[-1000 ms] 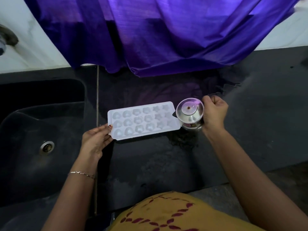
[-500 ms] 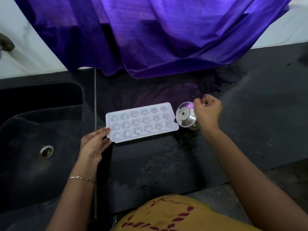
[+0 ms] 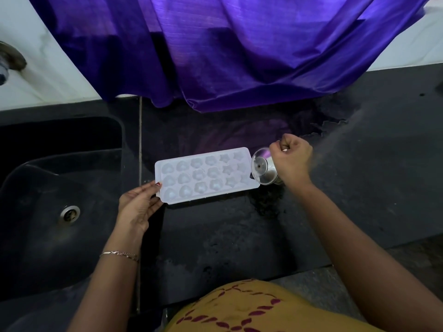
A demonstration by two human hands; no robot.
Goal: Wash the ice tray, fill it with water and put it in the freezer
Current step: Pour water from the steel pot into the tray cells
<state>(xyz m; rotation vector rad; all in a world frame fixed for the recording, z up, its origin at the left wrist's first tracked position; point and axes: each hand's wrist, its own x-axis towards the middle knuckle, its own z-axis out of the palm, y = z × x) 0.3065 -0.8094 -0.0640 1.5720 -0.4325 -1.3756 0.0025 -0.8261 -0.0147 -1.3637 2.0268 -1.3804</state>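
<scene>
A white ice tray (image 3: 206,174) with heart, flower and star moulds lies flat on the black counter (image 3: 239,236). My left hand (image 3: 137,207) holds the tray's left end, thumb on its corner. My right hand (image 3: 291,160) is closed on a small steel cup (image 3: 263,169), tipped far over on its side with its mouth towards the tray's right end. I cannot tell whether water is flowing from the cup.
A black sink (image 3: 60,200) with a metal drain (image 3: 70,213) lies to the left. A tap (image 3: 9,61) sticks out at the far left. Purple cloth (image 3: 227,49) hangs over the counter's back edge. The counter around the tray is wet.
My right hand has tipped the steel cup from nearly upright to lying on its side towards the tray's right end. The tray and my left hand have stayed in place.
</scene>
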